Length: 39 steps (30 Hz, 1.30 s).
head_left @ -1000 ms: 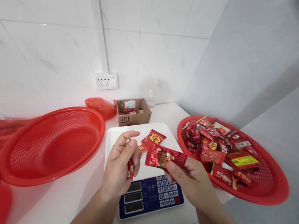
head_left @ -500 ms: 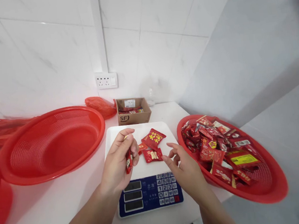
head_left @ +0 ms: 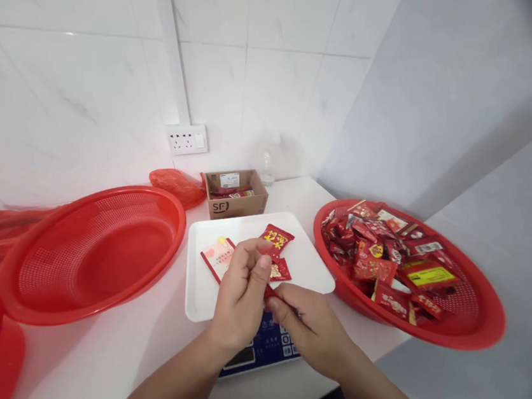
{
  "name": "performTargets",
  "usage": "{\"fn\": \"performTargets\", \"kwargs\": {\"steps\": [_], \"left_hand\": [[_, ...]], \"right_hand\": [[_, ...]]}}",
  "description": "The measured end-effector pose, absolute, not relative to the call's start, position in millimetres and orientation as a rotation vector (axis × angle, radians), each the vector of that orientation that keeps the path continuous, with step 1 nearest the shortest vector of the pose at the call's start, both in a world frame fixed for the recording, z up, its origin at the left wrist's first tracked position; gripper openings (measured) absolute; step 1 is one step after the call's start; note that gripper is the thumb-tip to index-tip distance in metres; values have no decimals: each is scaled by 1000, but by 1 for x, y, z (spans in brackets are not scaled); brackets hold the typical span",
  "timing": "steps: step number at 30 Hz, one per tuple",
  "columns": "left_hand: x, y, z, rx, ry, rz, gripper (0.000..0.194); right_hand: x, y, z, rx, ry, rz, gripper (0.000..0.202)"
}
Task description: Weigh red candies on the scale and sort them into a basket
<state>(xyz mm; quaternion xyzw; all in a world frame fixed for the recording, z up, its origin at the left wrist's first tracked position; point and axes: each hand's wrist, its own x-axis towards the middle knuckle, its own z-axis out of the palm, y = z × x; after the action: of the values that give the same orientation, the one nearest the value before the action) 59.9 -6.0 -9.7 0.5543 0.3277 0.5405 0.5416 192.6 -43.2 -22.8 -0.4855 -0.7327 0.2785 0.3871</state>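
The left hand and right hand met over a scale, both pinched narrowly on a red packet, with wrapped packets at 12 o'clock and a filled basket at 3. A hand-to-hand transfer appeared underway; the next move seemingly called for one pinch loosening.

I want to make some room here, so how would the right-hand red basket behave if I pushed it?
The red basket might tip if pushed right, since it seems to overhang the table. Being perforated, it probably flexes slightly. Its loosely heaped packets could slide.
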Motion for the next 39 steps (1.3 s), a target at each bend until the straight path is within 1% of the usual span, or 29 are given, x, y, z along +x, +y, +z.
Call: {"fn": "performTargets", "kwargs": {"steps": [4,7,11,13,15,16,19,21,27,34,39], "left_hand": [[54,-3,-6,1381,686,1230,32],[50,-3,-4,1500,592,1045,33],[48,-7,-3,1542,440,934,30],[46,-9,-1,1535,420,935,30],[44,-11,1,1528,422,910,31],[43,-12,2,1509,424,893,32],[42,-14,4,1403,396,846,33],[41,-15,4,1343,367,816,35],[41,-17,0,1321,368,654,49],[46,-14,0,1258,302,628,48],[46,-12,-3,1188,316,608,50]], "right_hand": [[198,-48,-19,-1230,-1601,742,39],[200,-50,-15,-1193,-1489,746,39],[202,-53,-12,-1139,-1513,733,40],[202,-55,-13,-1108,-1511,744,34],[202,-58,-14,-1071,-1480,762,25],[203,-59,-14,-1052,-1472,769,26],[203,-61,-11,-1002,-1529,770,38],[203,-60,-7,-968,-1586,718,35],[198,-57,0,-866,-1579,621,32],[197,-57,0,-913,-1591,452,22],[196,-54,0,-877,-1574,470,22]]}}
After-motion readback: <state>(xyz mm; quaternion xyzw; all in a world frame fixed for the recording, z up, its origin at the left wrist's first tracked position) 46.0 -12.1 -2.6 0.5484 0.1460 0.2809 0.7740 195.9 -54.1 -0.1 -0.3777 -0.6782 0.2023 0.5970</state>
